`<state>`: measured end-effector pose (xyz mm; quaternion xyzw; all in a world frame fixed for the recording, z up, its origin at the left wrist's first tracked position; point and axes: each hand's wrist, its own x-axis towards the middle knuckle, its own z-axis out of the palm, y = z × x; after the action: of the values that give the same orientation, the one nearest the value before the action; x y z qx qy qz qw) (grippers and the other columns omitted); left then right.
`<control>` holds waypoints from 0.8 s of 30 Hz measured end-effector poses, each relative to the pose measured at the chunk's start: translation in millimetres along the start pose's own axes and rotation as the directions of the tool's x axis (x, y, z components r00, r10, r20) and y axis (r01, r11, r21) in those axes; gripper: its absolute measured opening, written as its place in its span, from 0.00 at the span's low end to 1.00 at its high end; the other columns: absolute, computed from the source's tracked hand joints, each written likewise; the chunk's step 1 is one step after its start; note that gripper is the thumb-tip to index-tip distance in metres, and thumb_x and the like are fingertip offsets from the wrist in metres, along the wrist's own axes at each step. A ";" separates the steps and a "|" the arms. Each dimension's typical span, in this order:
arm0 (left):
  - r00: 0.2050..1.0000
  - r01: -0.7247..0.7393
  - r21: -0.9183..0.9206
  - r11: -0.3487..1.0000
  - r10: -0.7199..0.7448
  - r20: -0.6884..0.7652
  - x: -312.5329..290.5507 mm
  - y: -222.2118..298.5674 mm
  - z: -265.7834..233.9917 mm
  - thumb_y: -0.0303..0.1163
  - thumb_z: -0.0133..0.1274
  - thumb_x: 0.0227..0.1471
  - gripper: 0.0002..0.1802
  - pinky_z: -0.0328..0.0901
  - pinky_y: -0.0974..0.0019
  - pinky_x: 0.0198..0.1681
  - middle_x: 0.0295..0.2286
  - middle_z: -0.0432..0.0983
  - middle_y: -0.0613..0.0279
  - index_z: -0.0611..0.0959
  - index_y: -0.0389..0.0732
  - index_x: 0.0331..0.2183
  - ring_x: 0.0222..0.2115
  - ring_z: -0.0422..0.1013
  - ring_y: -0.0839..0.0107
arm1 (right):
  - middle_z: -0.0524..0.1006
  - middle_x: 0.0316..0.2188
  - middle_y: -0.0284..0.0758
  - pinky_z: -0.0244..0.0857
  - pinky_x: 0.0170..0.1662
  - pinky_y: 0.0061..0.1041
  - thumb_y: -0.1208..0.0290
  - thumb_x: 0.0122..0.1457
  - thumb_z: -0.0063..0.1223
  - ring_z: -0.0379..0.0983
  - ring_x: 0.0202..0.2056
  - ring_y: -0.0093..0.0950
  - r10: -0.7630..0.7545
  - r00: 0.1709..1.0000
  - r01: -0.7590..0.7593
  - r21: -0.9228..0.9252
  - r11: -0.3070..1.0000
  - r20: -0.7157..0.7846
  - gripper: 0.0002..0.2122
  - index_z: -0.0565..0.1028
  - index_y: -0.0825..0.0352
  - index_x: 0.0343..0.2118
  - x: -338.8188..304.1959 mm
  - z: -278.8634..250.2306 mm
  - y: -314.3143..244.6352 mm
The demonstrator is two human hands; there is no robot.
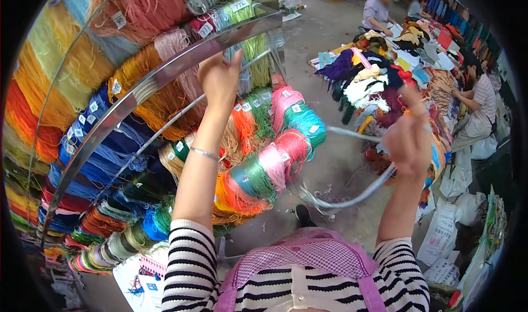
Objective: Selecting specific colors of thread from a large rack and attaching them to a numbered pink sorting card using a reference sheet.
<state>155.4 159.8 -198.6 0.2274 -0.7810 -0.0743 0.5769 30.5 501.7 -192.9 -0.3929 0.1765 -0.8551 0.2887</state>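
the left hand (220,78) is raised at upper centre of the frame, fingers closed up against the shiny metal rail (165,75) that curves from lower left to upper right, seemingly pinching the top of a pale grey-green hank of yarn (250,56) hanging there; exactly what the fingertips grip is hidden behind the hand. the right hand (410,138) sits at centre right, curled shut on a pale grey-white strand (352,199) that sweeps down in a loop toward lower centre and back up, with another run of it stretching left toward the rack. the hanging skeins (258,147) fill the left half of the frame in orange, blue, green, pink and teal, each with a small white tag. the floor (324,53) is bare concrete in the upper middle, and a heap of mixed yarn (379,86) lies at upper right, where other people sit sorting. judging from this, the work in hand is drawing or tying a strand at the rail. to do it well, it looks wise to keep the strand taut between both hands so the loop does not snag on neighbouring skeins, hold the upper grip steady against the rail, and feed slack from the right side slowly; the loose loop near the floor could tangle or drag.
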 end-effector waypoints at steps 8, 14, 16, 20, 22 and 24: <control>0.986 -0.063 0.180 0.982 0.089 -0.139 -0.7 0.0 8.2 0.38 0.58 0.49 0.11 0.68 0.60 0.35 0.29 0.79 0.53 0.83 0.41 0.32 0.30 0.74 0.53 | 0.65 0.11 0.23 0.44 0.16 0.12 0.70 0.62 0.48 0.56 0.12 0.10 0.430 0.877 -0.476 -0.513 0.714 -0.214 0.09 0.76 0.70 0.34 -3.0 12.3 38.8; 0.991 -0.048 0.352 0.935 0.087 -0.097 0.8 -2.5 2.3 0.38 0.58 0.48 0.10 0.68 0.61 0.35 0.28 0.78 0.56 0.83 0.42 0.31 0.31 0.74 0.56 | 0.67 0.11 0.24 0.45 0.18 0.13 0.67 0.62 0.49 0.55 0.14 0.10 0.521 0.839 -0.497 -0.608 0.619 -0.156 0.11 0.78 0.70 0.36 5.9 26.9 59.2; 0.998 -0.002 0.345 0.939 0.023 -0.057 0.6 -0.2 -0.1 0.37 0.60 0.47 0.10 0.67 0.63 0.35 0.28 0.78 0.57 0.83 0.41 0.30 0.31 0.74 0.58 | 0.67 0.11 0.24 0.45 0.18 0.14 0.67 0.62 0.49 0.56 0.14 0.10 0.538 0.833 -0.495 -0.616 0.613 -0.133 0.11 0.78 0.70 0.35 7.7 31.0 64.5; 1.000 0.005 0.251 0.968 -0.004 -0.004 -4.0 8.1 -13.6 0.37 0.58 0.48 0.09 0.66 0.61 0.30 0.23 0.76 0.58 0.82 0.42 0.28 0.26 0.73 0.58 | 0.65 0.10 0.24 0.44 0.16 0.13 0.66 0.63 0.48 0.53 0.12 0.11 0.526 0.846 -0.458 -0.632 0.626 -0.092 0.11 0.76 0.71 0.35 12.1 33.4 75.5; 1.000 -0.009 0.189 0.982 0.005 0.021 -5.7 8.5 -20.3 0.37 0.56 0.50 0.09 0.66 0.60 0.28 0.22 0.76 0.57 0.82 0.42 0.28 0.25 0.73 0.56 | 0.65 0.10 0.24 0.45 0.17 0.13 0.66 0.63 0.48 0.54 0.12 0.11 0.525 0.847 -0.458 -0.613 0.643 -0.083 0.11 0.76 0.71 0.35 16.3 29.8 80.3; 0.998 -0.045 0.118 0.992 0.039 0.050 -8.2 8.0 -27.5 0.34 0.56 0.49 0.08 0.65 0.60 0.27 0.23 0.74 0.56 0.80 0.40 0.26 0.23 0.72 0.57 | 0.65 0.10 0.24 0.45 0.17 0.12 0.66 0.63 0.48 0.55 0.12 0.11 0.531 0.845 -0.459 -0.599 0.656 -0.066 0.11 0.76 0.71 0.35 23.0 27.2 85.3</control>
<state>180.9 174.5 -193.8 0.2431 -0.8021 -0.0210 0.5450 69.7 419.4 -207.8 -0.4482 0.5181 -0.6200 0.3825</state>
